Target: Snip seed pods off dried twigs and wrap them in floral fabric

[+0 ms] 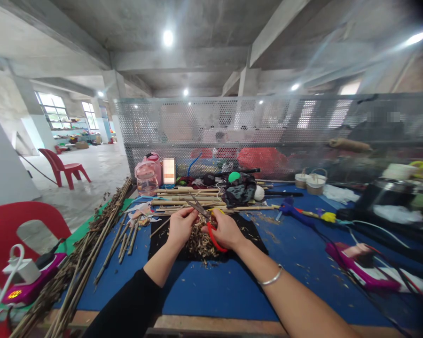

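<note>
My right hand (225,230) grips a pair of scissors (200,206) by red handles, the metal blades pointing up and to the left. Close beside the blades, my left hand (181,227) is closed in a pinch; what its fingers hold is too small to make out. Below both hands, a heap of dry brown plant bits (202,241) lies on a black cloth (158,246). A thin stick (161,226) lies just left of my left hand. Short cut stalks (127,239) rest on the blue table (134,281) farther left.
Long dried stalks (91,253) line the left edge near a purple power strip (35,277). Bamboo sticks (183,191), a black patterned cloth (241,190) and a pink jug (147,176) stand behind. Another purple power strip (366,272) is right. A perforated metal screen (197,122) closes the back.
</note>
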Tool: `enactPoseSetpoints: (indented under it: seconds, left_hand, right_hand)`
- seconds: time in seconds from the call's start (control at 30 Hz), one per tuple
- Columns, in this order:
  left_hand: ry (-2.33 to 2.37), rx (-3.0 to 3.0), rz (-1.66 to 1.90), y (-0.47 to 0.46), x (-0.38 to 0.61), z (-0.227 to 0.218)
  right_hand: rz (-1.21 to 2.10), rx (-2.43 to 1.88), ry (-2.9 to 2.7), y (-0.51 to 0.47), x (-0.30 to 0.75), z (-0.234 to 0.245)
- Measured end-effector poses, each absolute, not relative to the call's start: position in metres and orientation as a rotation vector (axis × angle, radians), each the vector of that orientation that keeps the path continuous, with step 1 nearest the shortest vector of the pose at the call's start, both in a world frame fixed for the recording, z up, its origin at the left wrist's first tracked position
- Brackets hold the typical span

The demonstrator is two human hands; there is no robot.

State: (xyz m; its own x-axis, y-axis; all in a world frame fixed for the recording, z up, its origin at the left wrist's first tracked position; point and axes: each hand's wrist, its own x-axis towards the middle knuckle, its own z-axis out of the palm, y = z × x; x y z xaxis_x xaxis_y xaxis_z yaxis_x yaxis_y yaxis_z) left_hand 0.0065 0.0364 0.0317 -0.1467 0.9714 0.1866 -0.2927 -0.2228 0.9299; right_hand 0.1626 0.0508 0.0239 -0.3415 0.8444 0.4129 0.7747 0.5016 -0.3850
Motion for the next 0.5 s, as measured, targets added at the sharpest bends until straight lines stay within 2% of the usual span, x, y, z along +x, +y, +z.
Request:
enactPoseSetpoints:
  seconds: [0.33, 0.5]
  left_hand:
    - [0.949, 1.1, 1.593, 0.042, 0.007, 0.02]
    - [0.913, 1.122, 1.584, 0.036, 0.012, 0.021]
  right_hand:
    - [0.1, -1.396, -2.135, 0.044, 0.159, 0.024]
    - [0.06, -1.298, -2.127, 0.039, 0.155, 0.028]
